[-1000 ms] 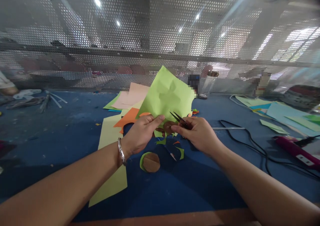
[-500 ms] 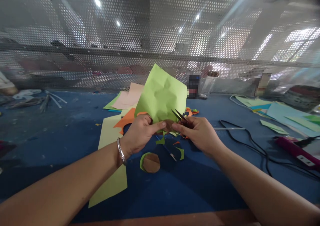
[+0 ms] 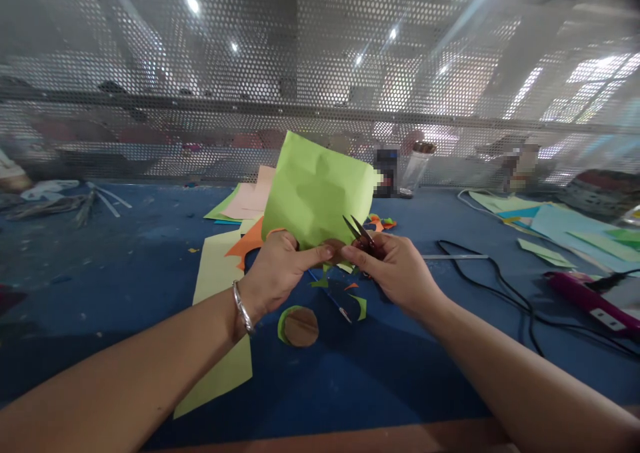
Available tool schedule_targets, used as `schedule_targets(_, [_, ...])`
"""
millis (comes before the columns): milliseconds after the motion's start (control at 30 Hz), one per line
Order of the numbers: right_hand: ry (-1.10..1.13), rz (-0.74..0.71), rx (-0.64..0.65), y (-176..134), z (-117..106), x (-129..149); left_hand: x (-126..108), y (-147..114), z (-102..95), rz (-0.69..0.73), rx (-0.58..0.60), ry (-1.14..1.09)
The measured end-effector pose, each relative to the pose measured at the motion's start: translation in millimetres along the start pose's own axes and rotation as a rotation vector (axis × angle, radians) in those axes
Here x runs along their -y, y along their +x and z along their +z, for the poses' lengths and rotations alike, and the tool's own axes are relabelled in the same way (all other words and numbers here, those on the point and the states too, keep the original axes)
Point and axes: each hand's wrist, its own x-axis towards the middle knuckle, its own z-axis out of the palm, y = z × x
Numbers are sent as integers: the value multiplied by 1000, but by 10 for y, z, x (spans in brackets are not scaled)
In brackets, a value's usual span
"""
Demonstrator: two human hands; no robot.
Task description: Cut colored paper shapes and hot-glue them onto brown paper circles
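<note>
— Above the middle of the blue desk (image 3: 125, 266), what do the hands have?

— The left hand (image 3: 280, 266) pinches the lower edge of a green sheet (image 3: 315, 193) between thumb and fingers, holding it upright and a little crumpled. A brown disc (image 3: 334, 249) seems to sit against the sheet right at that pinch. The right hand (image 3: 395, 269) is closed round the handles of small scissors (image 3: 359, 231), blades parted, tips at the sheet's lower edge.

— What could go wrong?

— The left thumb tip lies just beside the blades; I judge a hasty snip could nick it. The sheet is limp and unsupported up top, so it may fold over the cutting line and hide it, and the cut could stray into the disc.

— Anything on the desk?

— A second brown disc with a green rim (image 3: 299, 326) lies near the front edge, among green and orange scraps (image 3: 357, 303). A black cable (image 3: 495, 286) runs toward the right edge, near the right forearm; a wide elbow could snag it and tug the pink tool (image 3: 590, 299).
</note>
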Motion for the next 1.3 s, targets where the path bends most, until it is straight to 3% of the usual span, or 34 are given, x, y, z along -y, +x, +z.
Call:
schedule_targets(300, [53, 40, 6, -18, -1, 81, -18, 25, 2, -9, -152, -142])
schedule_targets(467, [98, 88, 39, -17, 18, 63, -3, 35, -18, 39, -246, -95])
schedule_targets(733, [258, 159, 152, -21, 27, 104, 21, 28, -57, 49, -197, -41])
schedule_targets(967, [326, 193, 164, -35, -5, 153, 8, 32, -73, 88, -302, 41])
schedule_targets(1300, [358, 237, 191, -39, -1, 149, 26, 5, -18, 99, -157, -51])
